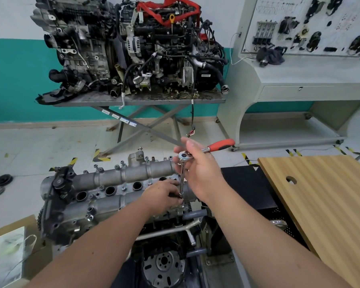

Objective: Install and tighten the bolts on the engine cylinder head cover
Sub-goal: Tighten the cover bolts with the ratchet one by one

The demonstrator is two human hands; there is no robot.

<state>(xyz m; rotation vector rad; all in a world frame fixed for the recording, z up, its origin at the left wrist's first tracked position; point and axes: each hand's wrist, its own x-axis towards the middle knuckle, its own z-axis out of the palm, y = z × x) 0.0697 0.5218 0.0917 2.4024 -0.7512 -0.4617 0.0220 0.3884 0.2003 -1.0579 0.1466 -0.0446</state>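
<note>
While the right hand [197, 163] is gripping the ratchet [208, 149] and the left hand [162, 194] is pinching its extension [181, 179] below, the socket risks slipping off a bolt, tilted.

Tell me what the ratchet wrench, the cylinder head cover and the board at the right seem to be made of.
Ratchet wrench: likely chromed steel, mirror-bright head and extension; its grip looks like red and black rubber or plastic, matte.
Cylinder head cover: probably cast aluminium, dull grey and rough-surfaced.
Board: wood or wood-look laminate, with striped light-brown grain.
</note>
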